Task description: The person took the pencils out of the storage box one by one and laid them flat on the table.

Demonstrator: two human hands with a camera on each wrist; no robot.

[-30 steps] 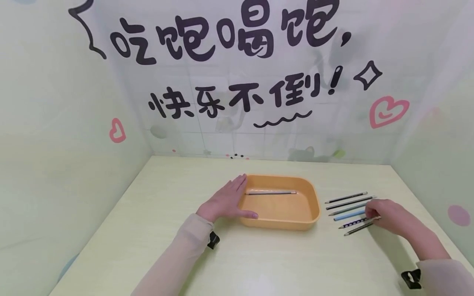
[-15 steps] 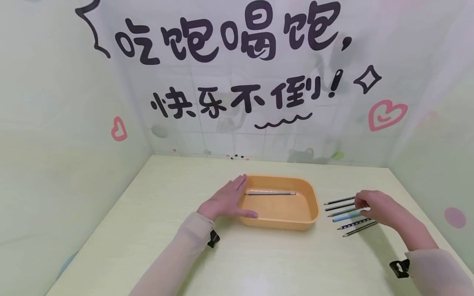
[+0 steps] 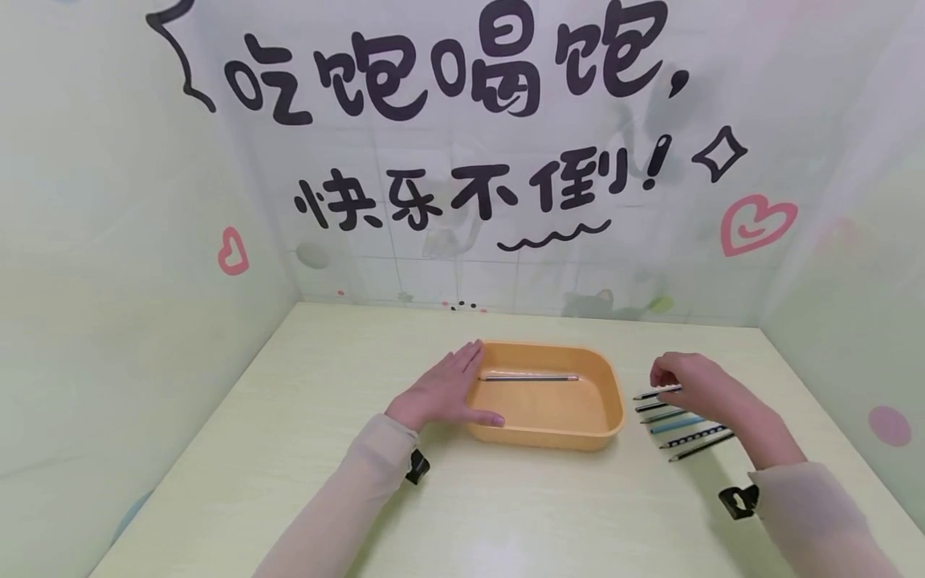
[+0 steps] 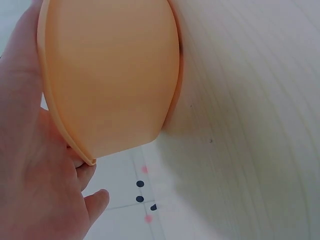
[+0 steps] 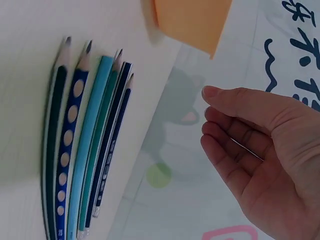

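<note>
My left hand (image 3: 442,393) lies against the left end of an orange plastic tray (image 3: 542,439), its fingers straight along the rim and its thumb over the front edge. One dark-striped pencil (image 3: 531,378) lies inside the tray. To the tray's right, my right hand (image 3: 711,393) hovers above a row of several pencils, its fingers loosely bent with nothing between them in the right wrist view. The row includes a dark green pencil (image 5: 57,110), a dotted blue pencil (image 5: 68,125) and a light blue pencil (image 5: 93,135). The hand partly hides the row in the head view.
A pale wood-grain table (image 3: 506,514) carries everything. Printed hangings (image 3: 462,265) enclose its back and both sides. Black wrist bands (image 3: 739,502) show at both sleeves.
My right hand has moved left and toward the back across the pencil row, from the near pencils to the far ones. The left hand and the tray stay put.
</note>
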